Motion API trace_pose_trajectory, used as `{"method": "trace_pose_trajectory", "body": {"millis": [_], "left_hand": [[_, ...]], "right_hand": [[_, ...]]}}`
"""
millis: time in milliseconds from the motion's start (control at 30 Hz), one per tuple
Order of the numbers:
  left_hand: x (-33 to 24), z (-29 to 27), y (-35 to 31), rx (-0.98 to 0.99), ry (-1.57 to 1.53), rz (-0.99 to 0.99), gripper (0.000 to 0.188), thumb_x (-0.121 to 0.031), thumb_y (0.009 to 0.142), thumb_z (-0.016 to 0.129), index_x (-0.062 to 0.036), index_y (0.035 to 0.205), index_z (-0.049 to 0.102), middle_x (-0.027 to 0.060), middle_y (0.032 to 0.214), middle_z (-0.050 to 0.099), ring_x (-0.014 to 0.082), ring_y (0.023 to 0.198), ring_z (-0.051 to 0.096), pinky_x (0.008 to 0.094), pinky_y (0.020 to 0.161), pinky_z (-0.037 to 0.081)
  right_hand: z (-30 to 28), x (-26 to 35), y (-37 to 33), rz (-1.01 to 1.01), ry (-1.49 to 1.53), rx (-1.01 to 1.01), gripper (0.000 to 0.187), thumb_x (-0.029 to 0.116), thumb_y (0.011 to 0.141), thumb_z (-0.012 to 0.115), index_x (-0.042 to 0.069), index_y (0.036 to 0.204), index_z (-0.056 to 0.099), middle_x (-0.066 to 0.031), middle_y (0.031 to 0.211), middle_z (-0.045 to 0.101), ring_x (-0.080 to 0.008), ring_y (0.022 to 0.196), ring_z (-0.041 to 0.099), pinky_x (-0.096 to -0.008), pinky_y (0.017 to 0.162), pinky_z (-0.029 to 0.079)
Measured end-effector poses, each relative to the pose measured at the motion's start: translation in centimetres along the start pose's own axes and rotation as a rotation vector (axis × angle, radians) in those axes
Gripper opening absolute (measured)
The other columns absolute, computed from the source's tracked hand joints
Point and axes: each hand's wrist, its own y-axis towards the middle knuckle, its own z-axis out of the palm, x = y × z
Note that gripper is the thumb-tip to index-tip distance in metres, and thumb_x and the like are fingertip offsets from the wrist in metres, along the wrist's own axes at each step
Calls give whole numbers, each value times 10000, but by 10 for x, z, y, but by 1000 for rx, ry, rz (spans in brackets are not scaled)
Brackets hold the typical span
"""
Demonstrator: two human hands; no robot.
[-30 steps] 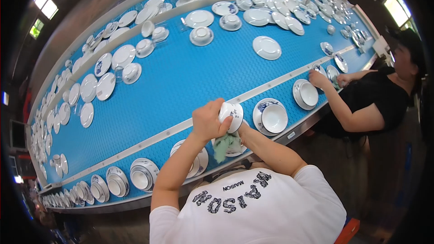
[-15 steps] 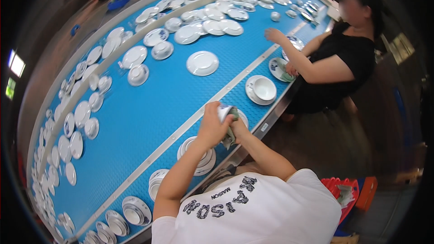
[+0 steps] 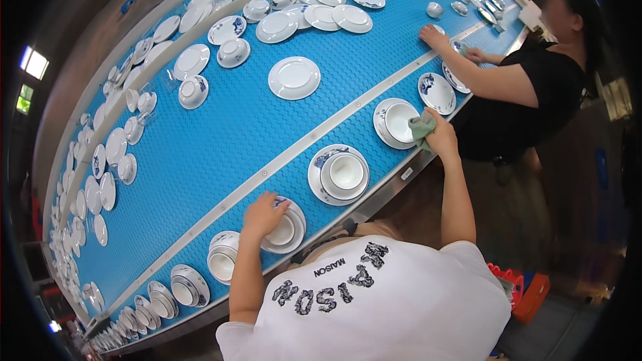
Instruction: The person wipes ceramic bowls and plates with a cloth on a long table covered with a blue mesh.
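My left hand (image 3: 261,216) lies against the near-left stack, its fingers partly spread at the rim of a white bowl (image 3: 289,230) that sits on a plate. In my right hand (image 3: 441,138) is a bunched green cloth (image 3: 421,127), which touches the edge of another white bowl (image 3: 400,120) on a plate further right. Between my hands stands a blue-patterned plate (image 3: 321,189) bearing nested white bowls (image 3: 347,172). The fingertips of my right hand are partly hidden by the cloth.
A white rail (image 3: 314,136) runs along the blue belt (image 3: 221,160). Past it lie a single plate (image 3: 294,78) and many scattered dishes. More stacked bowls (image 3: 190,286) line the near edge to the left. A co-worker (image 3: 535,87) in black handles dishes at the right.
My hands have parted: the left moved left to a stack, the right moved right with the cloth. The small bowl they held is out of them; nested bowls now show on the middle plate.
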Motion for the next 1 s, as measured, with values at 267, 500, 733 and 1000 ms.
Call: {"method": "trace_pose_trajectory", "body": {"millis": [267, 500, 733, 1000], "left_hand": [[-34, 12, 15, -308, -168, 142, 568, -351, 812, 584, 27, 1215, 454, 234, 1239, 456, 366, 1153, 434, 399, 957, 357], [-130, 9, 69, -259, -224, 212, 596, -333, 787, 629, -2, 1242, 435, 240, 1345, 329, 368, 1251, 319, 411, 1013, 293], [-177, 25, 135, -407, -176, 278, 610, -362, 764, 641, -12, 1228, 453, 272, 1306, 357, 449, 1203, 334, 480, 970, 317], [-229, 25, 183, -195, -77, -39, 638, -413, 758, 614, 23, 1199, 463, 235, 902, 619, 351, 855, 605, 416, 732, 475]], "right_hand": [[90, -66, 51, -684, -453, 48, 619, 240, 634, 630, 24, 1192, 470, -207, 1206, 482, -331, 1028, 517, -423, 862, 399], [58, -55, 97, -473, -372, 396, 496, 238, 650, 638, 82, 1107, 526, -181, 940, 613, -352, 838, 586, -386, 767, 463], [1, -39, 172, -238, 728, 586, 263, 137, 734, 657, 53, 981, 620, -15, 860, 622, -84, 756, 552, -248, 648, 463], [-9, 0, 301, -468, 160, 209, 426, 229, 668, 650, 63, 1049, 558, -201, 951, 612, -372, 853, 585, -398, 735, 471]]}}
